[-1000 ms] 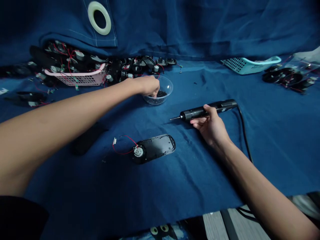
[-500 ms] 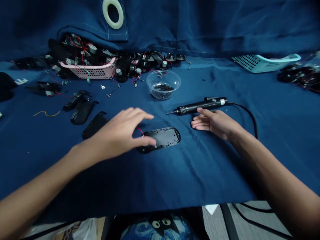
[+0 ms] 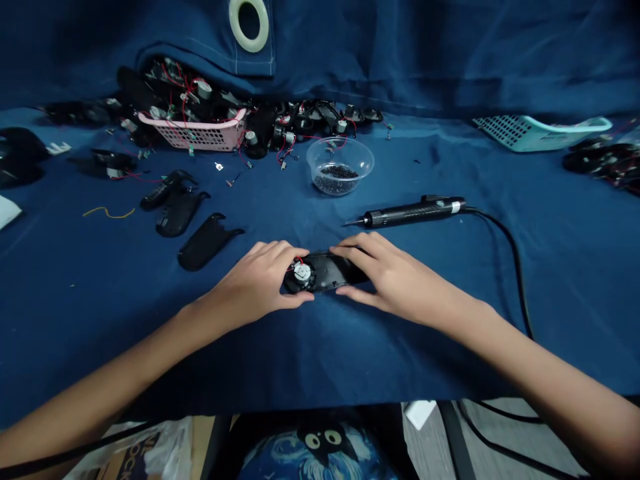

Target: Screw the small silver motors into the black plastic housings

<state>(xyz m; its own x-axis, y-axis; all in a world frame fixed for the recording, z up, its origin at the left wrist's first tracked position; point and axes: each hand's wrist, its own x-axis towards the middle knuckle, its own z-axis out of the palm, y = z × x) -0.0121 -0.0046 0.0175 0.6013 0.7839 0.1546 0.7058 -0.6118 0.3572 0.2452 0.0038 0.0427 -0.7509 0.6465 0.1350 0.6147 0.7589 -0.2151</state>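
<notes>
A black oblong plastic housing [image 3: 327, 272] lies on the blue cloth in front of me, its hollow side up. At its left end sit a round silvery motor [image 3: 302, 271] and a bit of red wire. My left hand [image 3: 267, 277] grips that end, thumb on the near edge and fingers on the far edge. Around the right end, my right hand [image 3: 385, 273] holds the same housing by both long edges. Just beyond the right hand, a black electric screwdriver [image 3: 415, 213] rests on the cloth, its bit pointing left.
A clear bowl [image 3: 365, 163] of small dark screws stands behind the housing. Black shell pieces [image 3: 207, 243] lie to the left. A pink basket [image 3: 210, 137] heaped with wired parts is at the back left, a turquoise basket [image 3: 545, 137] at the back right. The screwdriver's cable [image 3: 517, 267] curves down the right.
My right hand has left the screwdriver's side and come left onto the housing. My left hand has closed on the housing's left end. The view has shifted slightly.
</notes>
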